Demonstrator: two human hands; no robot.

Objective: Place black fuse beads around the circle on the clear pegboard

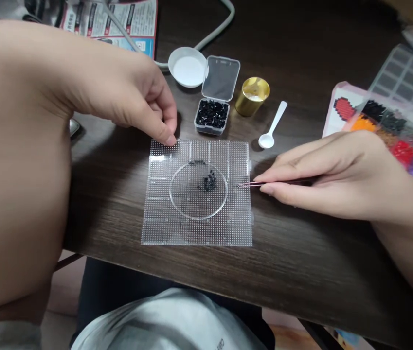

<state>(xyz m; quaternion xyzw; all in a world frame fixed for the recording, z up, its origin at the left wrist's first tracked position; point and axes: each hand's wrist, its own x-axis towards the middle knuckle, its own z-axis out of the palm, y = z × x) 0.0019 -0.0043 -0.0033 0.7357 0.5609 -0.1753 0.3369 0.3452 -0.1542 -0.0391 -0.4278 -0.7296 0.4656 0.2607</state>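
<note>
A clear square pegboard [162,226] lies flat on the dark wooden table, with a circle outlined on it. Inside that circle stands a small cluster of black beads [209,181], and a short row of dark beads [196,162] crosses its upper edge. My left hand [144,99] has its fingers curled and its thumb on the board's far left corner. Between the thumb and fingers of my right hand [323,177] is a pair of thin tweezers [252,184]. Their tips hover over the board's right side; whether they grip a bead is too small to tell.
Beyond the board are an open clear box of black beads [211,114], a white dish [188,68], a gold cup [252,97] and a white spoon [274,125]. Bags of coloured beads [403,150] lie right. A cable [215,31] and a printed sheet [144,19] are at the back.
</note>
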